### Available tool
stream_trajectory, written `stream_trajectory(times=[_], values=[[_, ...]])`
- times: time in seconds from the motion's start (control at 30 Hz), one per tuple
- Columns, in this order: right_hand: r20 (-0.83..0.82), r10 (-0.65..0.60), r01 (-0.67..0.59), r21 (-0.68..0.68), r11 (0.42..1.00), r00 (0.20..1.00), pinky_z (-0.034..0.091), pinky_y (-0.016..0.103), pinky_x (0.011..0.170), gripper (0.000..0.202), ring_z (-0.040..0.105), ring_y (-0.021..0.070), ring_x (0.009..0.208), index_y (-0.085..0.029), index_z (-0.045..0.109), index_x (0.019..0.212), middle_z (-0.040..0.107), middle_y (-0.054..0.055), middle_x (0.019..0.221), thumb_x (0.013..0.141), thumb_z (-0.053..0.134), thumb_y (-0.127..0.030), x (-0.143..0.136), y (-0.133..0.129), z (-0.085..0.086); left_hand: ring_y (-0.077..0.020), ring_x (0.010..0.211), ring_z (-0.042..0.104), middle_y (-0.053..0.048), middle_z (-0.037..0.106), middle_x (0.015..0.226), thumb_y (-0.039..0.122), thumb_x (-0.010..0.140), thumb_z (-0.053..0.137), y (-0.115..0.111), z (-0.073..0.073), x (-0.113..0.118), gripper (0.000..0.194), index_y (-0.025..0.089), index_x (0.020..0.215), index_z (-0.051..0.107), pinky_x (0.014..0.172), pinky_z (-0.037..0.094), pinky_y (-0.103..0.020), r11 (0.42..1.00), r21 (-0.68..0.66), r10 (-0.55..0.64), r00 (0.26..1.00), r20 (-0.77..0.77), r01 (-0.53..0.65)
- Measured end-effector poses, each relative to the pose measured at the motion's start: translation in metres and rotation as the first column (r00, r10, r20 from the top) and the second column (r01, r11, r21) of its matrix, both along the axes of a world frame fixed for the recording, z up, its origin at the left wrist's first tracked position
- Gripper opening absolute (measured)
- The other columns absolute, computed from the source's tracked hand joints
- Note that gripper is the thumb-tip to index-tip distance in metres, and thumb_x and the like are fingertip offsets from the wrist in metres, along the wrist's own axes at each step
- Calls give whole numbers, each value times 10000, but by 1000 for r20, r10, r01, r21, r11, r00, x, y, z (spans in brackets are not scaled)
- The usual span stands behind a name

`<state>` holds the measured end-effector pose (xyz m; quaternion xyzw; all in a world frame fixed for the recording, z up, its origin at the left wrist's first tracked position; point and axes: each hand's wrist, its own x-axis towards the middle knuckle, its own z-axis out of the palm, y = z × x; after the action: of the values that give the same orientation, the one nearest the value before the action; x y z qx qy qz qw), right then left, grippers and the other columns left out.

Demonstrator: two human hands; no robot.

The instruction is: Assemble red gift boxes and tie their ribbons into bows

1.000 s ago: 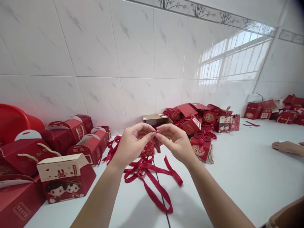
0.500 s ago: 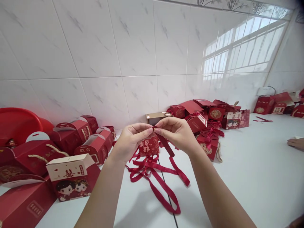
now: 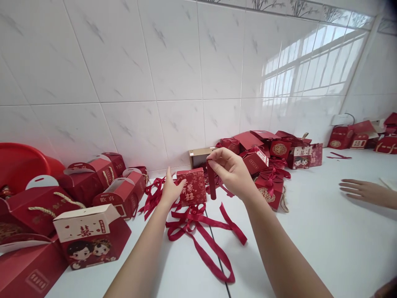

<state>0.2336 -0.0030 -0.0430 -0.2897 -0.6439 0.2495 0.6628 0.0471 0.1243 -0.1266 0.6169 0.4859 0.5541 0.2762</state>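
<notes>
Pinched between thumb and forefinger of my right hand [image 3: 231, 171] is a short dark red strip [image 3: 211, 182], hanging straight down; whether it is ribbon or card I cannot tell. My left hand [image 3: 171, 188] is at the left edge of a small red box [image 3: 195, 188] with gold lettering, fingers and thumb spread. Its thumb overlaps the box front, though contact is unclear. Loose red ribbons [image 3: 214, 244] with loops and a knot lie on the white table in front of the box. More red ribbon [image 3: 153, 196] is bunched to the left of my left hand.
Red gift boxes [image 3: 89, 238] stand along the left, before a red basin [image 3: 27, 163]. Another pile of boxes [image 3: 276, 192] is at right against the tiled wall. A brown carton [image 3: 198, 157] sits behind. Another person's hand [image 3: 362, 191] rests on the table at far right.
My hands have parted: the left moved down and left to the small box, the right kept the strip. The other person's hand has come further into view from the right.
</notes>
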Motion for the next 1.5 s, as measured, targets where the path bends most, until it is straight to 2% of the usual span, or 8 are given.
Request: stream_trajectory(times=[0.13, 0.33, 0.47, 0.63, 1.0, 1.23, 1.4, 1.5], values=[[29, -31, 31, -7, 999, 999, 464, 300, 714, 71, 571, 144, 770, -223, 561, 828, 604, 6, 810, 816, 594, -285, 2, 3, -1, -212, 954, 613, -101, 618, 1065, 252, 715, 692, -4, -3, 4, 801, 193, 1412, 300, 888, 465, -372, 997, 48, -54, 999, -9, 54], [30, -88, 89, -42, 995, 996, 483, 359, 791, 121, 599, 180, 836, -215, 602, 822, 627, 37, 877, 796, 627, -330, 7, 13, -7, -129, 824, 604, -12, 598, 959, 256, 770, 626, -33, 30, 15, 778, 273, 1453, 253, 751, 490, -247, 974, 178, -144, 989, 12, 140], [49, -205, 205, 22, 979, 977, 392, 446, 1007, 92, 463, 264, 1238, -222, 670, 813, 529, 91, 1237, 767, 674, -302, 9, 16, -10, -124, 767, 619, -26, 622, 1000, 321, 789, 633, -61, 58, 21, 450, 228, 1218, 535, 695, 515, -236, 933, 230, -304, 949, 85, 278], [12, -135, 134, 57, 989, 991, 251, 468, 1125, 60, 309, 240, 1381, -247, 674, 840, 532, 67, 1290, 793, 670, -284, 4, 10, -9, -142, 790, 628, -41, 631, 965, 341, 805, 651, -95, 79, 29, 258, 190, 987, 551, 679, 529, -235, 903, 298, -363, 920, 149, 308], [-4, -138, 138, 130, 982, 990, 236, 470, 1144, 32, 314, 240, 1378, -255, 667, 824, 458, 40, 1381, 801, 669, -276, -4, 2, -7, -173, 958, 634, -50, 645, 1025, 292, 874, 588, -112, 80, 34, 173, 212, 1017, 535, 794, 519, -256, 855, 471, -310, 942, 128, 217], [3, -150, 148, 147, 978, 989, 243, 459, 1139, 27, 324, 242, 1371, -252, 671, 805, 434, 29, 1411, 797, 674, -277, -6, 0, -6, -172, 974, 640, -56, 656, 1035, 280, 876, 579, -113, 80, 34, 180, 205, 1031, 529, 769, 518, -235, 869, 436, -331, 929, 164, 233], [-165, -3, -8, -67, 998, 986, 388, 439, 1034, 144, 392, 260, 1331, -240, 671, 828, 425, 58, 1421, 756, 703, -360, -11, 12, -13, -137, 781, 644, -33, 663, 940, 294, 859, 581, -106, 79, 33, 442, 225, 1276, 452, 685, 513, -233, 924, 332, -274, 934, 228, 190], [-258, 59, -115, -208, 971, 964, 433, 412, 976, 233, 435, 274, 1300, -216, 668, 824, 419, 93, 1429, 702, 736, -402, -13, 21, -19, -134, 743, 628, -31, 663, 931, 281, 840, 577, -99, 77, 31, 404, 217, 1234, 513, 663, 501, -231, 948, 262, -239, 947, 212, 181]])
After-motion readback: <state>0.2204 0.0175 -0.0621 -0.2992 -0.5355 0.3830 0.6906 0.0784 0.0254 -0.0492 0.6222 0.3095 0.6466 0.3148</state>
